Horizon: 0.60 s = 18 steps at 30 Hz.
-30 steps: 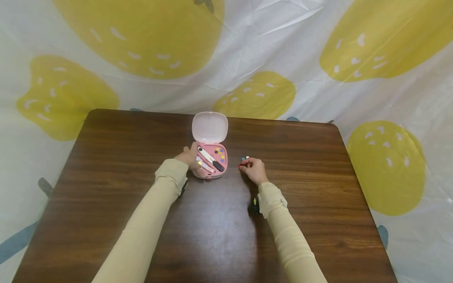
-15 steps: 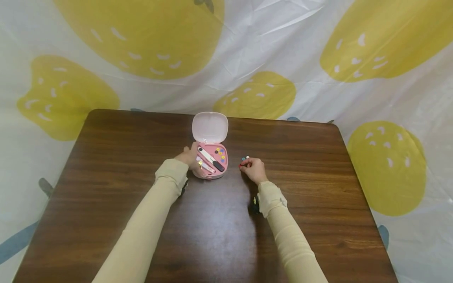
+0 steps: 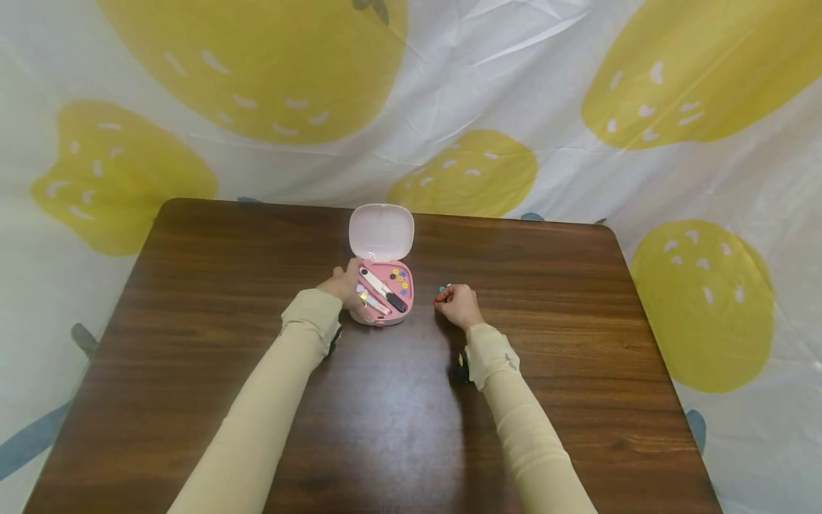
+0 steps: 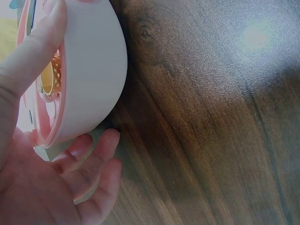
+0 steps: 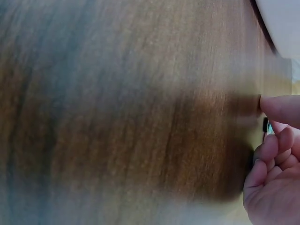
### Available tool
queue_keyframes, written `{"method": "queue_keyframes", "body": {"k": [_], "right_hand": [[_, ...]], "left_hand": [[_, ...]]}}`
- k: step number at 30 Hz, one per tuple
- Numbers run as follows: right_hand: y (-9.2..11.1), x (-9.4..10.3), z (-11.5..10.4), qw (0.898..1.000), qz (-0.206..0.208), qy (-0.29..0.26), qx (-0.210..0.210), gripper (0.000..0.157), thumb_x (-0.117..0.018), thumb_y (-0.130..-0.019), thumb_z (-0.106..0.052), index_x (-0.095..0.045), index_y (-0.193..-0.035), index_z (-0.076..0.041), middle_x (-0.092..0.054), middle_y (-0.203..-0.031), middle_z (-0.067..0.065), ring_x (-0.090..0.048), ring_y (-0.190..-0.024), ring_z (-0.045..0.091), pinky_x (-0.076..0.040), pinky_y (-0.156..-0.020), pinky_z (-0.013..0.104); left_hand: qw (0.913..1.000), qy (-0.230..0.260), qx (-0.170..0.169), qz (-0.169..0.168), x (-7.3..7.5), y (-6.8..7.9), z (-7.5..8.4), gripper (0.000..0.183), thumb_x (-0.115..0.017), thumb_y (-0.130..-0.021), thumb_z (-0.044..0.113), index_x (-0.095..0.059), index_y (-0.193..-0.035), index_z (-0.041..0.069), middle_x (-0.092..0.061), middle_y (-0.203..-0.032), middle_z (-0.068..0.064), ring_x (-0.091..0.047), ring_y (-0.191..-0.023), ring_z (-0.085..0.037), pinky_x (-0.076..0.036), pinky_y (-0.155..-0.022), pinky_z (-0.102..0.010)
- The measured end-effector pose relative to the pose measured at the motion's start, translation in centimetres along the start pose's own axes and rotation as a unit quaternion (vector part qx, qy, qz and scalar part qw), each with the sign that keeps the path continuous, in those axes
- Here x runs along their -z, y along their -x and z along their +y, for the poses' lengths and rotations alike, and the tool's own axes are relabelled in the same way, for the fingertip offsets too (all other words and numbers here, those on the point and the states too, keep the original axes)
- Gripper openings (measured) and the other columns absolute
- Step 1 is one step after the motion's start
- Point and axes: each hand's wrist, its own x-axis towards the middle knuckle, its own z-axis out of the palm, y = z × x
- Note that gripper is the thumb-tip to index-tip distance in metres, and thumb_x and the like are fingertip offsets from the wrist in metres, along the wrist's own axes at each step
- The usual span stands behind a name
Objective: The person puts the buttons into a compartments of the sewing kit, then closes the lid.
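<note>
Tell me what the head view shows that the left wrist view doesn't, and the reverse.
Only the head view: the right hand with a small red piece at its fingertips, and the coloured button-like pieces inside the pink case.

Only the left wrist view: the palm side of the left hand, and the dimples on the gold thimble-like piece.

Both: the left hand at the case, the gold piece itself, and the wooden table.
</note>
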Motion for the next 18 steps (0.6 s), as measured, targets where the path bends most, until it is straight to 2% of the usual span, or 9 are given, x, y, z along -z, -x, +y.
{"method": "queue_keyframes", "body": {"k": [2,6,11,18], "right_hand": [[1.1,1.6,-2.8,0.999,-0.017,0.005,-0.028,0.007,-0.071,-0.069,-0.011,-0.068,-0.070,-0.005,-0.056,-0.058,0.001,-0.049,-0.056,0.013,-0.040,-0.054,0.026],[1.9,2.4,-4.2,0.999,-0.013,-0.003,-0.040,0.009,-0.072,-0.069,-0.005,-0.065,-0.070,0.001,-0.051,-0.054,-0.001,-0.042,-0.051,0.007,-0.037,-0.052,0.022],[2.3,2.7,-4.6,0.999,-0.009,-0.014,-0.047,0.011,-0.073,-0.069,-0.006,-0.064,-0.068,0.001,-0.046,-0.051,-0.005,-0.041,-0.051,0.007,-0.035,-0.052,0.022],[2.2,3.0,-4.8,0.999,-0.010,-0.014,-0.048,0.012,-0.074,-0.069,-0.007,-0.064,-0.066,0.000,-0.044,-0.049,-0.007,-0.040,-0.050,0.007,-0.034,-0.052,0.022]], "left_hand": [[1.0000,0.000,-0.001,-0.003,0.0,0.0,0.0,0.120,-0.086,-0.058,0.023,-0.001,-0.143,0.021,-0.020,-0.136,-0.025,-0.042,-0.113,-0.039,-0.040,-0.092,-0.047],[1.0000,-0.001,0.001,-0.007,-0.1,-0.3,-0.1,0.120,-0.086,-0.058,0.022,-0.001,-0.143,0.022,-0.021,-0.136,-0.024,-0.043,-0.111,-0.037,-0.040,-0.092,-0.046],[1.0000,0.000,0.001,-0.009,-0.1,-0.6,-0.2,0.120,-0.086,-0.058,0.022,-0.001,-0.143,0.022,-0.021,-0.135,-0.024,-0.043,-0.111,-0.037,-0.040,-0.092,-0.046],[0.9999,0.003,0.005,-0.010,0.0,-0.2,0.0,0.118,-0.085,-0.060,0.021,-0.001,-0.143,0.023,-0.019,-0.137,-0.024,-0.042,-0.112,-0.037,-0.039,-0.092,-0.046]]}}
